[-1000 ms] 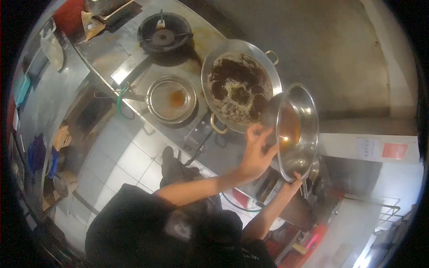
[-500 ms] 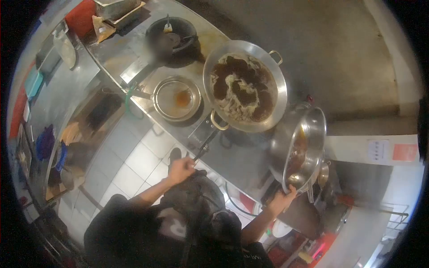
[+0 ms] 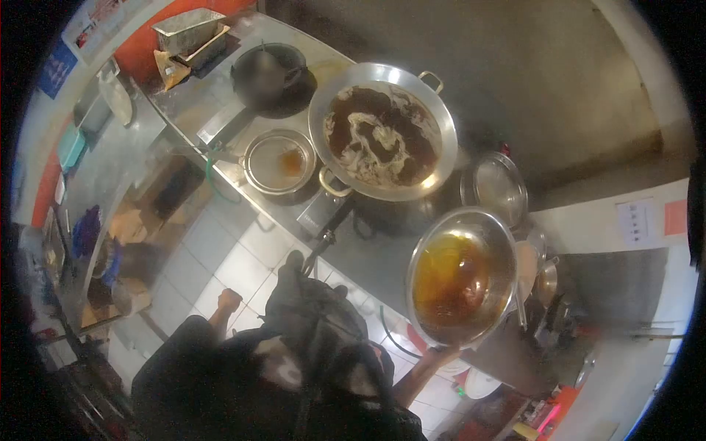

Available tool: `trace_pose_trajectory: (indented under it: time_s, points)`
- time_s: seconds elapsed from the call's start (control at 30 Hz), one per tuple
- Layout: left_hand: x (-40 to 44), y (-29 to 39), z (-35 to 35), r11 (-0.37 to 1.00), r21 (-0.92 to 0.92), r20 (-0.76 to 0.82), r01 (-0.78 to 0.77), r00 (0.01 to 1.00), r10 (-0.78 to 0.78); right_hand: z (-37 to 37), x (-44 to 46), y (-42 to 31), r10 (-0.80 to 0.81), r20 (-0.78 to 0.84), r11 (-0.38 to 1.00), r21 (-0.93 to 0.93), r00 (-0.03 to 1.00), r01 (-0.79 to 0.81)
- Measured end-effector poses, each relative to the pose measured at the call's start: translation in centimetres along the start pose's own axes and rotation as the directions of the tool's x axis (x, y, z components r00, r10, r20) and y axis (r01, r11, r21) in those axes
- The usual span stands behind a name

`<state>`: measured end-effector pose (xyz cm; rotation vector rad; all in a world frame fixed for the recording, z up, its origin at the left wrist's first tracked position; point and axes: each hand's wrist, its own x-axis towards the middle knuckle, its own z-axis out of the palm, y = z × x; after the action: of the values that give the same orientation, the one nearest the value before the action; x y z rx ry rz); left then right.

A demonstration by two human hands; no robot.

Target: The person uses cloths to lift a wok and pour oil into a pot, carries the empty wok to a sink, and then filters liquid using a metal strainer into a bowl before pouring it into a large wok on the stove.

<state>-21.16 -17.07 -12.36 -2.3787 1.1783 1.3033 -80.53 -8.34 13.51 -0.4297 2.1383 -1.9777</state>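
My right hand (image 3: 441, 356) grips the near rim of a steel bowl (image 3: 507, 283), which holds amber-brown liquid (image 3: 452, 279). The bowl is at the right, over the counter's front edge. My left hand (image 3: 229, 300) is closed, low at the left above the tiled floor, away from any vessel; what it holds, if anything, is too small to tell. A large two-handled pan (image 3: 320, 136) of dark, foamy liquid sits on the stove beyond the bowl. Left of the pan is a strainer (image 3: 279, 162) over a round vessel.
A dark wok (image 3: 268, 73) stands at the back left of the stove. Behind the bowl is another steel bowl (image 3: 496, 187). Metal trays (image 3: 187, 29) are at the far left end. A hose (image 3: 393, 338) hangs below the counter's front edge.
The bowl has come away from the pan toward me and tilted back to nearly level. My left hand has left the bowl and moved down and left.
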Motion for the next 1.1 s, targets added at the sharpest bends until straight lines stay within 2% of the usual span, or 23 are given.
trace_pose_trajectory:
  time_s: [0.03, 0.07, 0.13, 0.17, 0.2, 0.23, 0.3, 0.33, 0.37, 0.43, 0.57, 0.63, 0.7, 0.73, 0.8, 0.83, 0.87, 0.93, 0.97, 1.03, 1.07, 1.1]
  points:
    - [-0.6, 0.1, 0.2, 1.000, -0.025, 0.025, -0.006, 1.000, 0.007, -2.3, -0.3, 2.2, -0.095, 0.098, 0.966, -0.230, 0.991, 0.116]
    - [-1.3, 0.2, 0.5, 0.960, -0.058, -0.003, -0.272, 0.962, 0.272, -3.8, -0.9, 3.2, -0.189, 0.194, 0.868, -0.426, 0.963, 0.256]
    - [-3.1, 2.3, 1.4, 0.942, -0.084, -0.066, -0.324, 0.945, 0.319, -7.8, -1.3, 6.4, -0.224, 0.371, 0.721, -0.558, 0.901, 0.409]
    - [-5.2, 4.6, 1.1, 0.921, -0.107, -0.122, -0.376, 0.924, 0.363, -7.9, -1.4, 7.0, -0.220, 0.366, 0.729, -0.555, 0.904, 0.401]
    - [-8.2, 8.2, -0.3, 0.967, -0.150, 0.022, -0.208, 0.977, 0.214, -6.4, -1.9, 6.4, 0.042, 0.064, 0.983, -0.182, 0.997, -0.030]
    - [-8.6, 9.1, 0.2, 0.967, -0.141, 0.018, -0.211, 0.976, 0.215, -5.5, -2.4, 6.1, 0.412, -0.082, 0.870, 0.330, 0.907, -0.365]
    - [-10.3, 10.9, 1.2, 0.935, -0.197, -0.010, -0.296, 0.954, 0.300, -5.9, -3.0, 6.7, 0.394, -0.023, 0.869, 0.334, 0.919, -0.365]
    - [-11.8, 12.3, 0.8, 0.952, -0.135, 0.055, -0.273, 0.958, 0.282, -6.1, -3.3, 7.0, 0.371, 0.040, 0.870, 0.334, 0.928, -0.362]
    - [-12.7, 12.5, 1.1, 0.955, -0.135, 0.046, -0.265, 0.961, 0.273, -6.1, -3.6, 7.3, 0.378, 0.050, 0.866, 0.335, 0.925, -0.372]
    - [-14.4, 12.7, 2.1, 0.904, -0.231, -0.001, -0.360, 0.929, 0.370, -6.2, -3.7, 7.9, 0.330, 0.116, 0.872, 0.344, 0.937, -0.349]
    - [-19.6, 11.9, 2.3, 0.941, -0.218, 0.003, -0.259, 0.964, 0.266, -7.3, -2.7, 12.1, 0.412, 0.119, 0.840, 0.334, 0.904, -0.427]
    - [-20.7, 8.7, 3.1, 0.937, -0.202, -0.028, -0.285, 0.958, 0.285, -7.9, -2.1, 13.4, 0.390, 0.150, 0.857, 0.301, 0.908, -0.418]
    - [-22.9, 6.6, 3.1, 0.946, -0.080, -0.061, -0.313, 0.949, 0.309, -8.3, -1.4, 13.5, 0.368, 0.158, 0.877, 0.266, 0.916, -0.399]
    - [-22.4, 4.0, 3.6, 0.948, -0.085, -0.067, -0.306, 0.951, 0.301, -9.0, -0.9, 14.9, 0.369, 0.169, 0.877, 0.263, 0.914, -0.403]
    - [-21.3, -0.8, 4.8, 0.846, 0.221, 0.092, -0.485, 0.874, 0.477, -11.3, 0.1, 18.7, 0.240, 0.285, 0.932, 0.201, 0.928, -0.303]
    - [-21.9, -1.7, 5.2, 0.851, 0.214, 0.090, -0.479, 0.877, 0.471, -11.8, 0.5, 19.1, 0.196, 0.326, 0.947, 0.183, 0.925, -0.265]
    - [-23.3, -2.0, 5.0, 0.919, 0.143, 0.060, -0.369, 0.930, 0.364, -11.9, 0.6, 18.3, 0.197, 0.278, 0.978, 0.005, 0.940, -0.207]
    - [-24.5, -2.9, 5.1, 0.989, -0.036, 0.054, -0.142, 0.988, 0.143, -11.1, 1.5, 17.8, 0.257, 0.268, 0.966, -0.036, 0.928, -0.257]
    - [-24.2, -4.0, 5.7, 0.989, -0.049, 0.056, -0.137, 0.989, 0.140, -10.8, 2.0, 17.5, 0.287, 0.262, 0.958, -0.056, 0.921, -0.282]
    - [-23.6, -6.5, 6.9, 0.948, -0.104, -0.138, -0.301, 0.948, 0.286, -9.9, 3.4, 18.9, 0.321, 0.255, 0.947, -0.070, 0.912, -0.314]
    - [-24.2, -6.9, 6.8, 0.949, -0.133, -0.155, -0.285, 0.952, 0.264, -10.4, 5.3, 23.1, 0.567, 0.048, 0.815, 0.112, 0.822, -0.569]
    - [-25.1, -5.8, 5.6, 0.958, -0.216, -0.104, -0.188, 0.980, 0.169, -9.3, 4.8, 22.2, 0.560, 0.083, 0.819, 0.096, 0.824, -0.566]
